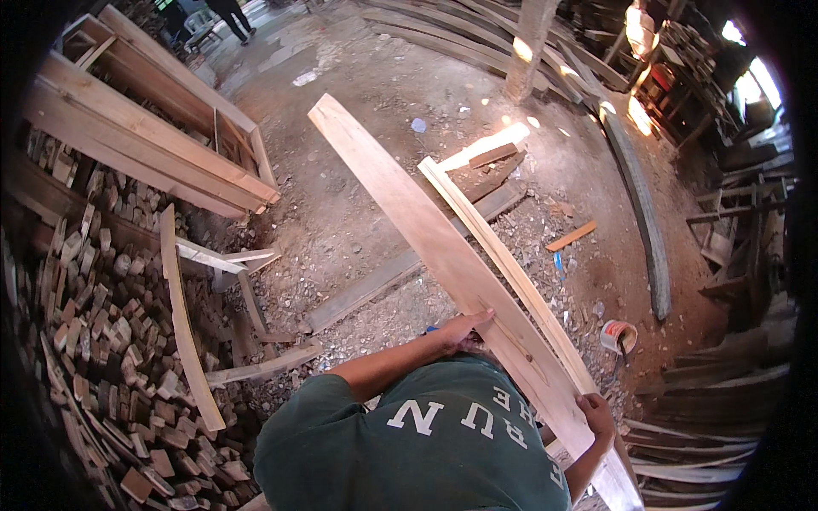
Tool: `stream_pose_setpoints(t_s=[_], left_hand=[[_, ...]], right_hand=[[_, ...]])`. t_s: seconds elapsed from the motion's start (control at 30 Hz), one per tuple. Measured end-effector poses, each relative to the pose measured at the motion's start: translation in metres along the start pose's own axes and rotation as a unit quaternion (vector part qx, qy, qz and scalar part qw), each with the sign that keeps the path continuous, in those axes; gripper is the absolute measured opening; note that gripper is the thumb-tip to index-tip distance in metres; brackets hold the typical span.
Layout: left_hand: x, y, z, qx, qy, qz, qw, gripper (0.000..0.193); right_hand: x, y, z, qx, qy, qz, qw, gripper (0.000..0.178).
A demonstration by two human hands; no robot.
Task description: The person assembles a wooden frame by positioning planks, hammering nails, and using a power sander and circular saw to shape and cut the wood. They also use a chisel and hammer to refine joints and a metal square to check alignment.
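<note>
A long, pale wooden plank [409, 204] runs slantwise in front of me, from the upper middle to the lower right. My left hand [464, 332] is closed on its left edge, thumb on top; the fingers beneath are hidden. Farther down, my right hand [596, 416] grips the opposite edge, with fingers curled over it. Close along the plank's right side lies a narrower pale board [490, 243]. Beneath them, a grey timber [366, 294] crosses the ground.
Many wood offcuts [111, 332] are heaped at left, below a large wooden frame [145, 128]. A tub [618, 336] with a handle sticking out stands at right, near a long dark beam [635, 213]. A post [530, 60] rises beyond. Another person's legs [230, 13] show far off.
</note>
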State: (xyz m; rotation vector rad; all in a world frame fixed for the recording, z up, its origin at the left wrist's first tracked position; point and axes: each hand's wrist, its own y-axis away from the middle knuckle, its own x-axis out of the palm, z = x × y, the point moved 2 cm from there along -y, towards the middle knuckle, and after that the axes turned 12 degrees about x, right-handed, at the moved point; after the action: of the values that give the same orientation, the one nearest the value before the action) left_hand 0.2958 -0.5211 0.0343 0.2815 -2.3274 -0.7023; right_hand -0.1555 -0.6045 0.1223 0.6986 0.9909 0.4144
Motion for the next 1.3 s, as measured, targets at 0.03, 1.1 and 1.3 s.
stream_pose_setpoints(t_s=[0.03, 1.1, 1.3], left_hand=[[0.002, -0.002, 0.0, 0.006, -0.002, -0.002, 1.0, 0.068], [0.024, -0.017, -0.002, -0.014, 0.073, 0.065, 0.995, 0.06], [0.049, -0.008, -0.039, 0.019, 0.047, 0.07, 0.996, 0.061]], right_hand=[[-0.003, -0.004, 0.004, -0.004, -0.004, 0.005, 1.0, 0.046], [-0.06, -0.102, -0.011, -0.095, 0.06, 0.0, 0.994, 0.051], [-0.084, -0.125, -0.005, -0.123, 0.058, 0.006, 0.991, 0.052]])
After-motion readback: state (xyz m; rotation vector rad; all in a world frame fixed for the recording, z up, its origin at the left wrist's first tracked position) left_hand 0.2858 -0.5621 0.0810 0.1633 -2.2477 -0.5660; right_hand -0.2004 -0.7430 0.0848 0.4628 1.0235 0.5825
